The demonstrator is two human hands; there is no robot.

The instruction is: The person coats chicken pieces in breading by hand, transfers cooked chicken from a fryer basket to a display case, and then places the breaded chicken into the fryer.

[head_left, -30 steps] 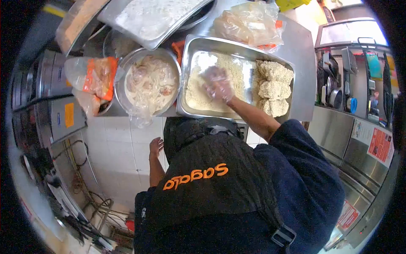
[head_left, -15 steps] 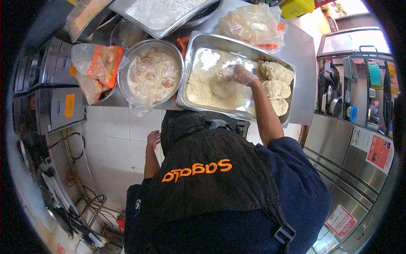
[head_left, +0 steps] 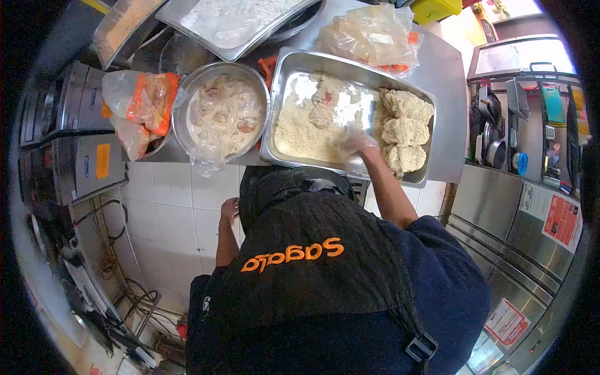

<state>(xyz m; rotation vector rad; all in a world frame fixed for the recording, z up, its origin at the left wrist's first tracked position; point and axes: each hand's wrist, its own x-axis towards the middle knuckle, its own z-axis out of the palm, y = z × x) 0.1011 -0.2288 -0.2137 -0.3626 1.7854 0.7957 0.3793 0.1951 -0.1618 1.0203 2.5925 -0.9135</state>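
My right hand, in a clear plastic glove, is low in the crumbs of a steel tray; its fingers are blurred. Just up and left of it lies a partly coated piece of chicken with a pinkish patch showing. Pale breadcrumbs cover the tray's left side, and bare metal shines through in the middle. Several breaded chicken pieces are lined up along the tray's right end. My left hand hangs below the counter beside the apron, its fingers mostly hidden.
A steel bowl of chicken in pale batter, with plastic film, stands left of the tray. Farther left is an orange-marked bag of chicken. Behind are a pan of white flour and another plastic bag. Shelves with pans stand right.
My right hand has moved down toward the tray's near edge, away from the chicken piece, which now shows in the crumbs. My left hand remains low at my side.
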